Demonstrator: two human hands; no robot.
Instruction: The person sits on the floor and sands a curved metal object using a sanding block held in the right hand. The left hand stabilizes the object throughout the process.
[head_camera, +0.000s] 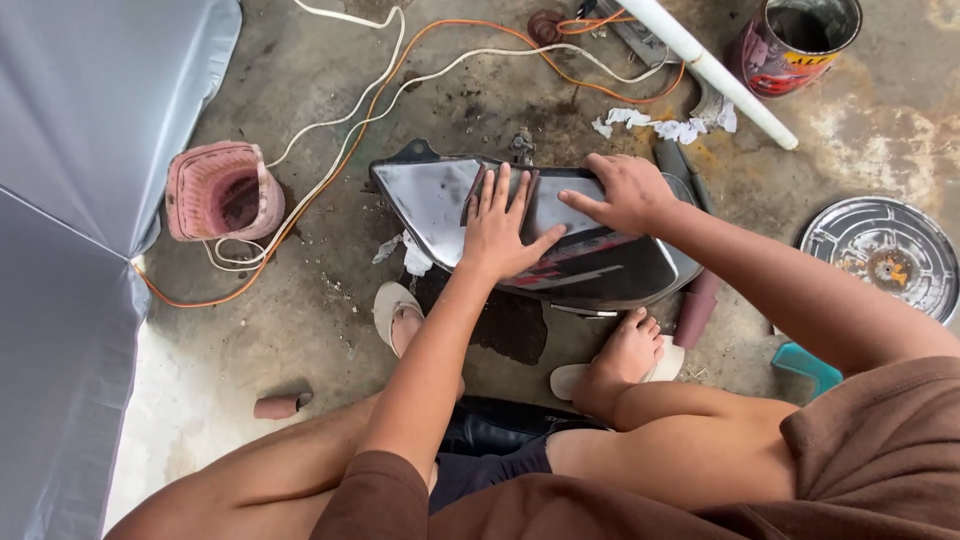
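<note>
Both flat: left hand (497, 232) on sandpaper (500, 195), right hand (624, 193) on black panel (590, 262), cables (345, 130) behind.

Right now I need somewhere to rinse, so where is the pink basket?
In the head view the pink basket sits on the concrete floor at left, beside the grey sheet, with white and orange cords against it.

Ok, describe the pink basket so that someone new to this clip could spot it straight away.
Start from the dark glossy panel that both hands press on the concrete floor. Look to its left, past the white and orange cables: the pink basket sits beside the grey sheet. It is the only ribbed, open-topped pink container there.
</note>
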